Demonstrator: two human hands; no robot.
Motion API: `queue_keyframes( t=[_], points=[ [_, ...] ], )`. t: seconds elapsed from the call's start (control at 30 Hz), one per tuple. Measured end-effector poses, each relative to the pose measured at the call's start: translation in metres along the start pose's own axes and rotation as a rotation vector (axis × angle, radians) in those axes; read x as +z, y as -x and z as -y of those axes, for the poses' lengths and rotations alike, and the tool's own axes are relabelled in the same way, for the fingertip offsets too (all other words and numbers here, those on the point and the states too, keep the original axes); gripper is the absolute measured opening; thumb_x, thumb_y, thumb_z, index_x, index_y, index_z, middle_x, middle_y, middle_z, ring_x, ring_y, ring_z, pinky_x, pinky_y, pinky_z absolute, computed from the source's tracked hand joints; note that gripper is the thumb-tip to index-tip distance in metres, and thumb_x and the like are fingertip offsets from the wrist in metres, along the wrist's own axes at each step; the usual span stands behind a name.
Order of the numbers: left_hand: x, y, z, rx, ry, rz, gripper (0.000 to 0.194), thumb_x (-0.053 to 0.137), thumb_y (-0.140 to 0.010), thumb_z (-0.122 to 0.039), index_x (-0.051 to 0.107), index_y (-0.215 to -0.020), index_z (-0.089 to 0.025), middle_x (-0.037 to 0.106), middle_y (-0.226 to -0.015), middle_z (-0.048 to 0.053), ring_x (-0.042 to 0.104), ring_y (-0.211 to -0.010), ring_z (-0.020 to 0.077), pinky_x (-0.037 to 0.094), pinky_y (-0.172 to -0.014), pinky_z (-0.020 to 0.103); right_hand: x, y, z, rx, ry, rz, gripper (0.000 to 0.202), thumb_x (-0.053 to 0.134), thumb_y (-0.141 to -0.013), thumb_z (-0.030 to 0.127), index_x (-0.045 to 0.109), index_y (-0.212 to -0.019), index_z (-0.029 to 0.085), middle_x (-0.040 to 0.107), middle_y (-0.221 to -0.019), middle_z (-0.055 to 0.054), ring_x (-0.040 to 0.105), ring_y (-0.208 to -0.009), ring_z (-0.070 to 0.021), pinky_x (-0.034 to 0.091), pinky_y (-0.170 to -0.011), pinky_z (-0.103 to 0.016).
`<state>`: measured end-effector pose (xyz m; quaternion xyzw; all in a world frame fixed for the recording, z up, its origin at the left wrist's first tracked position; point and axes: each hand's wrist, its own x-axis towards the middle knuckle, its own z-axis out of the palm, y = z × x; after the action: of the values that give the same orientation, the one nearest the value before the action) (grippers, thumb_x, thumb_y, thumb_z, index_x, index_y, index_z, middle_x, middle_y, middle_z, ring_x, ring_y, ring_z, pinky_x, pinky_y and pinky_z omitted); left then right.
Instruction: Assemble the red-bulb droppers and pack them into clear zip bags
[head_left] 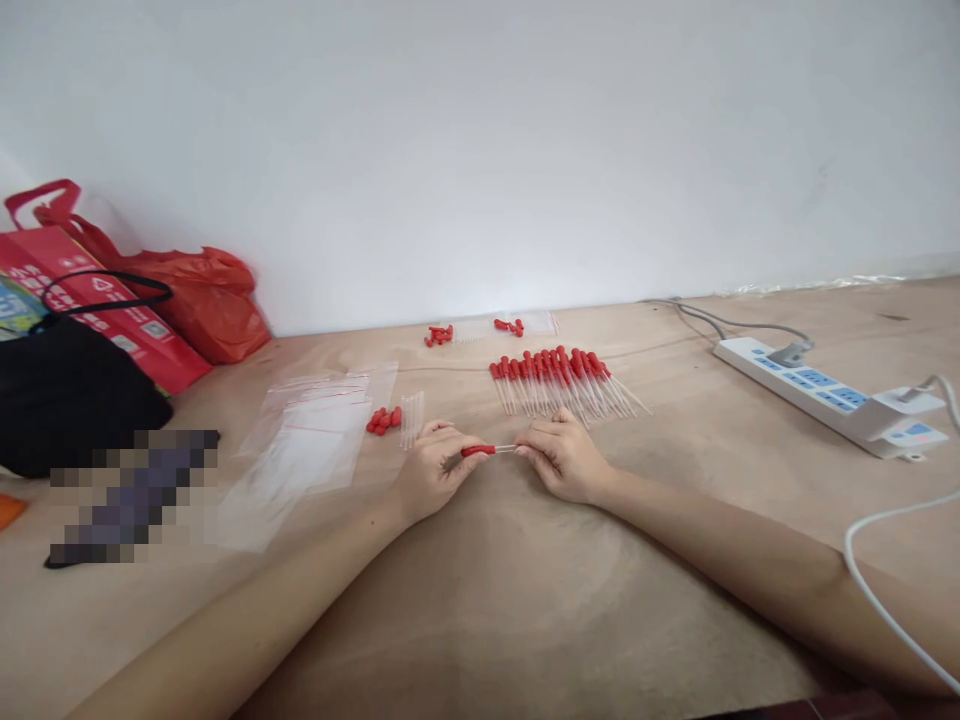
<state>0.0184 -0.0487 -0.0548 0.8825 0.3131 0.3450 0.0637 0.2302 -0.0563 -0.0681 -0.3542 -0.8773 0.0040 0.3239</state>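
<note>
Between my hands, low over the table, is a dropper with a red rubber bulb (478,451) and a thin clear tube (505,449). My left hand (437,468) pinches the red bulb. The fingers of my right hand (561,458) are closed on the tube's other end. Just behind my right hand lies a row of red-topped droppers (559,370), tubes toward me. Loose red bulbs (384,420) and some clear tubes (412,418) lie behind my left hand. Farther back are two small groups of red bulbs (439,336) on clear plastic.
Clear zip bags (322,430) are spread on the wooden table (480,620) at left. Red bags (202,295), a black bag (82,395) and a pixelated dark object (139,495) stand or lie farther left. A power strip (817,390) with cables is at right.
</note>
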Motion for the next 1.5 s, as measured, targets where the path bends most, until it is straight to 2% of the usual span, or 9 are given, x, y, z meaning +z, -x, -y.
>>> queue_keyframes(
  t=[0.4,0.57,0.67,0.73,0.8,0.93,1.1,1.27,1.5],
  points=[
    [0.002,-0.001,0.0,0.002,-0.009,0.001,0.014,0.05,-0.083,-0.028,0.061,-0.08,-0.02,0.068,-0.071,-0.003,0.056,-0.056,0.0091,0.035,-0.084,0.034,0.003,-0.004,0.0,-0.014,0.022,0.064,0.024,0.035,-0.087,0.021,0.058,-0.08,0.016,0.061,-0.068,-0.002,0.049,-0.061,-0.0112,0.022,-0.063,-0.028],
    [-0.002,-0.004,0.002,-0.084,-0.019,0.027,0.017,0.047,-0.084,-0.03,0.059,-0.081,-0.019,0.067,-0.076,0.0,0.058,-0.067,0.0129,0.038,-0.08,0.034,-0.005,-0.008,0.003,-0.042,0.13,0.114,0.023,0.037,-0.086,0.021,0.059,-0.088,0.016,0.062,-0.077,-0.005,0.05,-0.072,-0.0142,0.024,-0.065,-0.029],
    [-0.004,-0.003,0.005,-0.138,-0.019,-0.029,0.018,0.049,-0.082,-0.031,0.056,-0.094,-0.019,0.063,-0.084,0.002,0.057,-0.078,0.0153,0.042,-0.075,0.031,-0.012,-0.009,0.0,-0.04,0.205,0.141,0.02,0.044,-0.082,0.017,0.061,-0.09,0.018,0.061,-0.079,-0.007,0.05,-0.077,-0.0172,0.026,-0.066,-0.03],
    [-0.004,-0.002,0.007,-0.18,-0.021,-0.082,0.024,0.052,-0.08,-0.031,0.051,-0.1,-0.018,0.06,-0.087,0.004,0.056,-0.079,0.0156,0.045,-0.071,0.029,-0.015,-0.011,-0.008,0.032,0.181,0.12,0.02,0.044,-0.079,0.014,0.062,-0.088,0.017,0.06,-0.078,-0.007,0.051,-0.075,-0.0172,0.03,-0.065,-0.029],
    [-0.003,0.0,0.008,-0.214,-0.031,-0.065,0.02,0.053,-0.079,-0.03,0.05,-0.094,-0.016,0.057,-0.083,0.004,0.054,-0.074,0.0151,0.045,-0.065,0.028,-0.016,-0.016,-0.019,0.182,0.091,0.038,0.021,0.043,-0.079,0.014,0.061,-0.088,0.016,0.061,-0.077,-0.007,0.053,-0.071,-0.0157,0.034,-0.063,-0.027],
    [-0.002,-0.001,0.006,-0.173,-0.032,0.157,0.011,0.05,-0.08,-0.026,0.052,-0.075,-0.016,0.054,-0.076,0.002,0.052,-0.067,0.0137,0.043,-0.062,0.027,-0.01,-0.04,-0.037,0.516,-0.042,-0.109,0.022,0.046,-0.075,0.015,0.056,-0.095,0.013,0.062,-0.069,-0.004,0.056,-0.063,-0.0141,0.04,-0.06,-0.025],
    [-0.004,-0.003,0.003,-0.15,-0.014,0.196,0.01,0.049,-0.08,-0.023,0.053,-0.074,-0.016,0.055,-0.077,0.003,0.052,-0.071,0.0146,0.041,-0.065,0.028,0.007,-0.072,-0.035,0.734,0.151,-0.036,0.019,0.046,-0.074,0.02,0.053,-0.091,0.017,0.064,-0.078,-0.009,0.059,-0.076,-0.0222,0.039,-0.058,-0.029],
    [-0.005,-0.003,0.005,-0.16,-0.014,0.2,0.009,0.05,-0.079,-0.023,0.052,-0.074,-0.016,0.055,-0.077,0.003,0.052,-0.072,0.0153,0.041,-0.066,0.028,0.018,-0.081,-0.029,0.788,0.282,0.091,0.018,0.043,-0.078,0.023,0.052,-0.093,0.019,0.064,-0.085,-0.011,0.06,-0.08,-0.0249,0.039,-0.06,-0.032],
    [-0.004,-0.002,0.003,-0.157,-0.025,0.221,0.011,0.048,-0.08,-0.024,0.053,-0.074,-0.017,0.055,-0.079,0.002,0.052,-0.072,0.0137,0.042,-0.067,0.026,0.02,-0.078,-0.029,0.782,0.356,0.116,0.02,0.039,-0.08,0.027,0.052,-0.094,0.021,0.064,-0.086,-0.006,0.06,-0.08,-0.0208,0.039,-0.061,-0.028]
  ],
)
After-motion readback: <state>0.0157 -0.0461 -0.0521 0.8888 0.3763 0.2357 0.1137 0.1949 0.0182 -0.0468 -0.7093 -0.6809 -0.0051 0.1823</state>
